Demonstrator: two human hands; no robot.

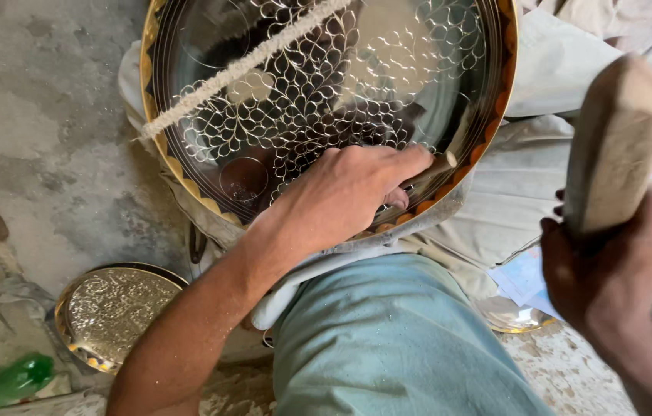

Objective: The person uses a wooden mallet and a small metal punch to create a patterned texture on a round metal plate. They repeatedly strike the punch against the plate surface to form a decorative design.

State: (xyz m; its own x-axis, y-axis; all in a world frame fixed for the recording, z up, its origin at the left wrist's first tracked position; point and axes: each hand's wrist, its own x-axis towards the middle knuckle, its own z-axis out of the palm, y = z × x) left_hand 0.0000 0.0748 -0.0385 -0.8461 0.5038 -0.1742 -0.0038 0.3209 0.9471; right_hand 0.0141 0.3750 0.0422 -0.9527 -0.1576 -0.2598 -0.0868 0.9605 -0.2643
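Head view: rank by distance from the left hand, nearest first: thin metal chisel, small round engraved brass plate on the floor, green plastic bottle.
1. Thin metal chisel: gripped in the left hand, on the large tray.
2. Small round engraved brass plate: floor, lower left.
3. Green plastic bottle: bottom-left corner.

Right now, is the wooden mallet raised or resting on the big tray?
Raised. The right hand holds the wooden mallet up, off to the side of the tray, touching nothing else.

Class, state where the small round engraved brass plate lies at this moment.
In the head view, the small round engraved brass plate lies on the concrete floor at lower left, beside the person's left forearm and just right of a green plastic bottle.
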